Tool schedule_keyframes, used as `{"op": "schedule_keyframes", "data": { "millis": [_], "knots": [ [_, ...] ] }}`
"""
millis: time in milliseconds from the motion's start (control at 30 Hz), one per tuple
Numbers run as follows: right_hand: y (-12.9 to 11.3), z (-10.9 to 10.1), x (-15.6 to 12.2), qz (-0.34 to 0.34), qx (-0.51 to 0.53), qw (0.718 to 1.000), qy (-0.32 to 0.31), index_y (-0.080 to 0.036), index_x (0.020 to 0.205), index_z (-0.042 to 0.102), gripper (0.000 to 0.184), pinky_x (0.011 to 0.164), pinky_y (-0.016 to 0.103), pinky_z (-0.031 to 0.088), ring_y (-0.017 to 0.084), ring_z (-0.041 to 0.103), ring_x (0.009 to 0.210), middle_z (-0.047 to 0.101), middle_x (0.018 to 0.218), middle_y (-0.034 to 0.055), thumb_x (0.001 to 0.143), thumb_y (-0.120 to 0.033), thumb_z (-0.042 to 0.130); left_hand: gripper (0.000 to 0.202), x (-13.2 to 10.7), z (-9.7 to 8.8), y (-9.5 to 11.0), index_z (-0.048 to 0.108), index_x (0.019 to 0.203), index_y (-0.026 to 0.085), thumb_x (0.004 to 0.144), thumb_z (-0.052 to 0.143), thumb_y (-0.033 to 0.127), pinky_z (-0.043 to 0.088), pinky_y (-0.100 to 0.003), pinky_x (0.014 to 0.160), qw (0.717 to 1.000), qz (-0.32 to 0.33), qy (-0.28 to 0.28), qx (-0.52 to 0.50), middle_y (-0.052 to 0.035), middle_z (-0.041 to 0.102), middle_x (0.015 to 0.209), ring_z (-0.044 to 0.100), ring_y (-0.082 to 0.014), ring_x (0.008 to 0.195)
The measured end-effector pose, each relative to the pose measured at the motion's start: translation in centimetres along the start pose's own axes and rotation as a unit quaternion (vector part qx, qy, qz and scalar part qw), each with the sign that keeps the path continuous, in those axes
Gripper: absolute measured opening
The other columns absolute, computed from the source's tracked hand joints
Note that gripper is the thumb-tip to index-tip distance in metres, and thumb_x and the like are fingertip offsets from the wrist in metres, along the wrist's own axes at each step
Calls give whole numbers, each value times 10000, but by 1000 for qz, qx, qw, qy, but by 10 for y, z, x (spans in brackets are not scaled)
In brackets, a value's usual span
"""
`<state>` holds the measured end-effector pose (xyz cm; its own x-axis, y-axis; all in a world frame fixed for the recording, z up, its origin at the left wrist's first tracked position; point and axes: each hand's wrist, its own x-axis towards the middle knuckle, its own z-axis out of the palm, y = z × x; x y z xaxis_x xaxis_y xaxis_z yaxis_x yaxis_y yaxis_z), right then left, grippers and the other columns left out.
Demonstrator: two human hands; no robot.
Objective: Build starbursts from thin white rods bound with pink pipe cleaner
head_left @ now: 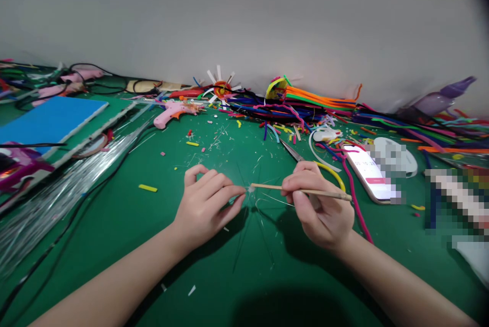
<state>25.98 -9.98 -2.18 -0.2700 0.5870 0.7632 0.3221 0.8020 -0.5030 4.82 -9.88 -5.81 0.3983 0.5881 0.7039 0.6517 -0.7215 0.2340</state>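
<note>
Between my fingertips spreads a clear, white-centered, spoked cluster of thin filaments (251, 190), apparently pinched by my left hand (208, 197); my right hand (323, 202) pinches a slim, tan wooden stick (267, 186), tip at the center. Working there seems the step; the next move likely calls for steadiness.

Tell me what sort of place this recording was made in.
Probably a craft workspace: a pink glue gun, scissors and what look like bundled colourful pipe cleaners lie on the green tabletop.
</note>
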Motion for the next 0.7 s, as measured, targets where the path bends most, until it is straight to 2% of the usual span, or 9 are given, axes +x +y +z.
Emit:
{"op": "schedule_keyframes", "data": {
  "millis": [133, 333, 467, 567, 700],
  "knots": [
    [2, -1, -3, 42, 21, 999, -2, -197, 913, 589, 220, 696, 393, 455, 122, 554, 607, 604, 680, -11, 803, -57, 460, 137, 0, 0, 0, 622, 847, 222, 757, 683, 139, 321, -386, 794, 1000, 0, -1, 1, 37, 621, 681, 523, -115, 612],
    [3, -2, -8, 160, 45, 986, 8, -215, 906, 602, 160, 647, 323, 480, 130, 577, 670, 609, 698, -10, 857, -123, 481, 139, -1, 1, 0, 624, 844, 222, 755, 683, 133, 320, -384, 794, 1000, 3, 7, 2, 39, 617, 680, 517, -112, 605],
    [0, -2, -4, 265, 66, 961, 29, -198, 864, 608, 132, 525, 246, 461, 90, 569, 564, 621, 693, -11, 883, -183, 478, 136, -1, 1, 0, 622, 835, 219, 753, 686, 132, 322, -386, 790, 1000, 3, 8, 5, 38, 619, 680, 520, -114, 607],
    [0, -1, 1, 326, 92, 940, 47, -186, 838, 608, 141, 514, 233, 453, 77, 556, 527, 620, 661, -14, 886, -214, 479, 136, 0, 1, 0, 623, 834, 222, 752, 688, 135, 323, -386, 790, 1000, 4, 8, 7, 38, 621, 680, 525, -115, 611],
    [6, 0, 4, 375, 129, 916, 56, -182, 852, 603, 140, 514, 230, 445, 70, 538, 507, 615, 642, -19, 890, -258, 491, 137, 0, 1, 0, 625, 838, 223, 753, 687, 135, 323, -385, 790, 1000, 6, 12, 7, 38, 621, 679, 522, -113, 607]
  ]
}}
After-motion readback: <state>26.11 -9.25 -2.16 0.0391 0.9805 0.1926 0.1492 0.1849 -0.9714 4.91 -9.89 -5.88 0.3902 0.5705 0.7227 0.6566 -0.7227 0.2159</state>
